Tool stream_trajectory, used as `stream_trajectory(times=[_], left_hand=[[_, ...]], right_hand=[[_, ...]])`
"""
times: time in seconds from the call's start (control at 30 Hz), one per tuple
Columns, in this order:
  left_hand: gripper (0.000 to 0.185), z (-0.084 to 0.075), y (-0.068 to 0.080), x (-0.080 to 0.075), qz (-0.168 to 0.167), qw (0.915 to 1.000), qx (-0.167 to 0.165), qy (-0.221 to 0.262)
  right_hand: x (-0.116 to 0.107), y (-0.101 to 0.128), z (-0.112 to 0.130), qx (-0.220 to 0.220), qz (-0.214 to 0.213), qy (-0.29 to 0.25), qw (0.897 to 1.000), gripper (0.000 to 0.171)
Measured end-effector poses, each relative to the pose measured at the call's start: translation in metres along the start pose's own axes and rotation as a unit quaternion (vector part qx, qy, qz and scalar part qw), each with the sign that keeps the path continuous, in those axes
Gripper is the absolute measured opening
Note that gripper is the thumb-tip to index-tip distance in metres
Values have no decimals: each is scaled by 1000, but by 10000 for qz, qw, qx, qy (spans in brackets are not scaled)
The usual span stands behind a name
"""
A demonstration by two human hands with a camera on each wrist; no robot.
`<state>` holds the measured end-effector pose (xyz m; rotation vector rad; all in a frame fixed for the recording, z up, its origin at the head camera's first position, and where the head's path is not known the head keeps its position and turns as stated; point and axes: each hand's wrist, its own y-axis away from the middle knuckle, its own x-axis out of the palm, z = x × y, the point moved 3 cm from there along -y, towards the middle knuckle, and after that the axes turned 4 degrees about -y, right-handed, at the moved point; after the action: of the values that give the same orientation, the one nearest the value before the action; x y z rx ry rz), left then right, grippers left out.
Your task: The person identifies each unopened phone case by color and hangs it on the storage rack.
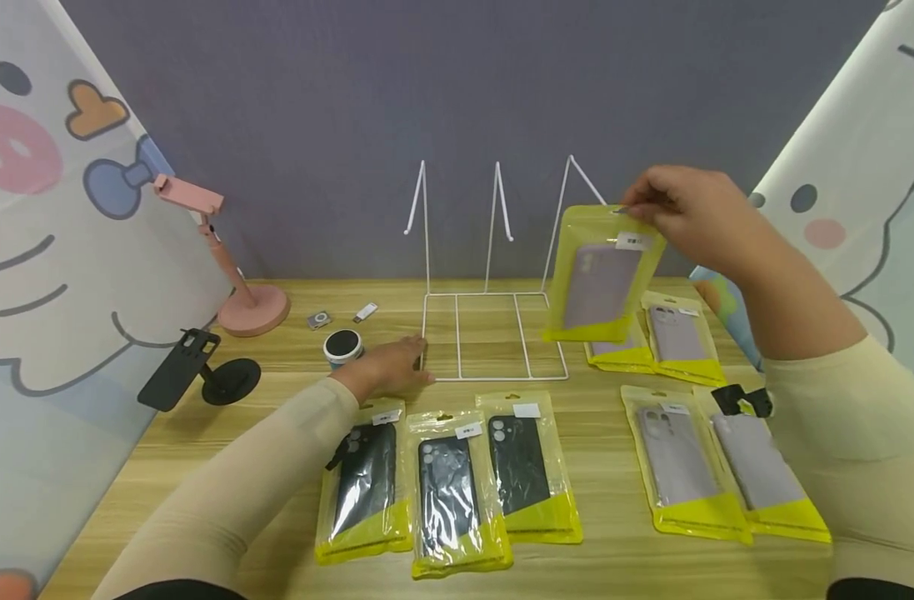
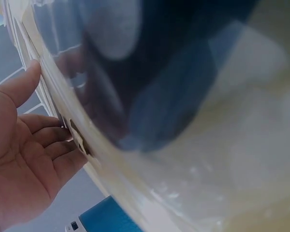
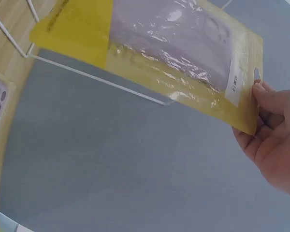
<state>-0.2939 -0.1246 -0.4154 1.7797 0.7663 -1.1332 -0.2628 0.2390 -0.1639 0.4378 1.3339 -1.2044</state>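
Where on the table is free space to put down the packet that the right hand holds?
Bare wood lies between the dark case packets and the lilac case packets, and inside the white wire rack base. Crowded: the right side, and around the left hand.

right hand (image 3: 275, 150) grip: pinches yellow packet (image 3: 154, 53) top edge; white wire rack (image 3: 101, 79) behind

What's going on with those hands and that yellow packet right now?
Right hand pinches the packet by its top edge, held up beside the white wire rack. Left hand rests flat at the rack's base. Nothing blocking the rack.
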Motion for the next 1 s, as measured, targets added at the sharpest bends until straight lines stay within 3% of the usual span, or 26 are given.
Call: stream_trajectory(times=[0.27, 0.6, 1.0], left_hand=[[81, -4, -1, 1, 36, 9999, -31, -124], [81, -10, 1, -2, 143, 9987, -109, -476], [81, -20, 4, -1, 87, 9989, -29, -450]], right_hand=[[11, -14, -19, 306, 502, -292, 9978, 21], [21, -48, -37, 585, 559, -429, 9958, 27], [33, -92, -61, 1089, 720, -186, 9913, 38]])
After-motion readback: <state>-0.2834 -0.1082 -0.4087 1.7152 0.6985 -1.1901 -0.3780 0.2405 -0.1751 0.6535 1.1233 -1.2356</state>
